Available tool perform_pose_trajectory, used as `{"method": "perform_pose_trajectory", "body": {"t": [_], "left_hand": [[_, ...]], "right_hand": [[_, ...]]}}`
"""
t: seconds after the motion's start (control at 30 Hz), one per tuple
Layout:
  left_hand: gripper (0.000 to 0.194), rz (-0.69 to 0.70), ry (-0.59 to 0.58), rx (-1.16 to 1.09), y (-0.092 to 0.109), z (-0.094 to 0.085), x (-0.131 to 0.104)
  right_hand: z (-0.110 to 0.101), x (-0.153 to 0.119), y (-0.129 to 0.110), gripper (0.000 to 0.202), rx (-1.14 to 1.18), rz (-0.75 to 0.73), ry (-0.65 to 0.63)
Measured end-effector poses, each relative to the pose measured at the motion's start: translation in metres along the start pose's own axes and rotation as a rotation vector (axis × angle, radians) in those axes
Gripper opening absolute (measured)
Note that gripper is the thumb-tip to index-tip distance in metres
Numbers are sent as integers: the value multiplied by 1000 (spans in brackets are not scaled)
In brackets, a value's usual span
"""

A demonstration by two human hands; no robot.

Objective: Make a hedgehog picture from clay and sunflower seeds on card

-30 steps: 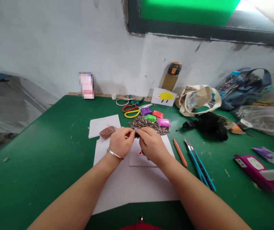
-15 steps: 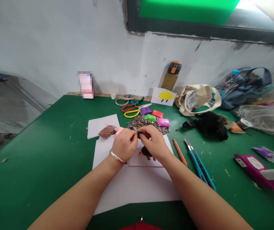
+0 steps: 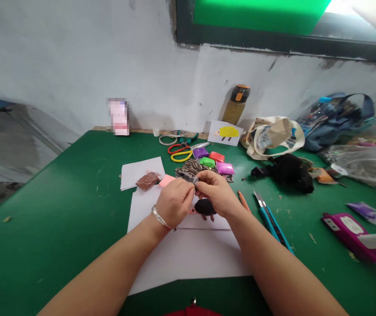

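Over the white papers (image 3: 188,254), my left hand (image 3: 175,199) and my right hand (image 3: 214,191) meet with fingertips pinched. Between them is a crumpled, greyish clear plastic wrapper (image 3: 188,177), partly hidden by the fingers. Just below my right hand, a black clay hedgehog figure (image 3: 205,206) with a pink snout and brown feet lies on a white card (image 3: 188,223). A bag of brown clay (image 3: 147,181) and a piece of pink clay (image 3: 167,180) sit to the left of my hands.
Behind my hands lie metal pieces (image 3: 188,166), a purple clay packet (image 3: 201,152) and yellow-red scissors (image 3: 181,156). An orange pen-like stick (image 3: 243,201) and blue utility knife (image 3: 275,228) are on the right. A hedgehog picture (image 3: 225,133) leans near a bottle (image 3: 234,105).
My right hand has shifted slightly right, uncovering more of the black hedgehog. The black bit seen between my fingertips no longer shows; greyish plastic shows there now.
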State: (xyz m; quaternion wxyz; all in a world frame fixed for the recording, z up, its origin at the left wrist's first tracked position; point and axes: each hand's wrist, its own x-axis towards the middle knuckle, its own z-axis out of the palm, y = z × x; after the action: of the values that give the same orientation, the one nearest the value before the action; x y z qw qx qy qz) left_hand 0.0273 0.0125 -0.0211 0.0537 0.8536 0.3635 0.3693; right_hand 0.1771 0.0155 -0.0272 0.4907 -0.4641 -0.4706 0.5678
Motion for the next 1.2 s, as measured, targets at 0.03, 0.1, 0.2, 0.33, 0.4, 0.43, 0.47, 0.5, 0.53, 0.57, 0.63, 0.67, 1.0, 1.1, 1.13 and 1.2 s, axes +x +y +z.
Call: {"method": "perform_pose_trajectory", "body": {"t": [0.03,0.1,0.2,0.33,0.4,0.43,0.47,0.5,0.53,0.57,0.63,0.67,1.0,1.1,1.13,1.2], "left_hand": [[24,11,-12,-2,0,1,0],[23,23,-13,-15,0,0,0],[13,-16,102,-16,-3,-7,2],[51,-119,101,-13,-15,-21,7],[59,-147,-69,-111,-21,-23,8],[52,-169,-146,-159,-24,-22,8],[44,-203,-187,-185,-27,-21,8],[36,-244,-212,-197,-28,-19,7],[30,-291,-216,-198,-29,-18,7],[26,-341,-207,-190,-30,-16,8],[22,-437,-187,-191,-28,-15,9],[21,-486,-181,-211,-27,-15,10],[30,-738,-192,-713,-21,-18,14],[32,-754,-234,-759,-20,-17,13],[32,-755,-244,-749,-19,-17,13],[29,-754,-255,-716,-17,-18,13]], "right_hand": [[0,0,0,15,-37,-25,24],[0,1,0,12,-126,-91,78],[-1,1,-1,12,-168,-144,98],[0,-1,-4,14,-59,-121,10],[2,-2,-4,15,-45,-110,-24],[2,-3,-4,15,-66,-115,-27],[3,-3,-4,15,-107,-130,-18],[3,-4,-4,16,-164,-152,-1],[4,-4,-4,17,-232,-178,22],[4,-4,-4,18,-305,-207,54],[6,-6,-5,23,-428,-270,131],[6,-7,-5,26,-464,-299,166],[-4,-6,-11,17,-252,-216,16],[-6,-4,-10,15,-282,-178,-33],[-6,-4,-9,14,-290,-156,-51],[-5,-4,-8,13,-295,-121,-90]]}}
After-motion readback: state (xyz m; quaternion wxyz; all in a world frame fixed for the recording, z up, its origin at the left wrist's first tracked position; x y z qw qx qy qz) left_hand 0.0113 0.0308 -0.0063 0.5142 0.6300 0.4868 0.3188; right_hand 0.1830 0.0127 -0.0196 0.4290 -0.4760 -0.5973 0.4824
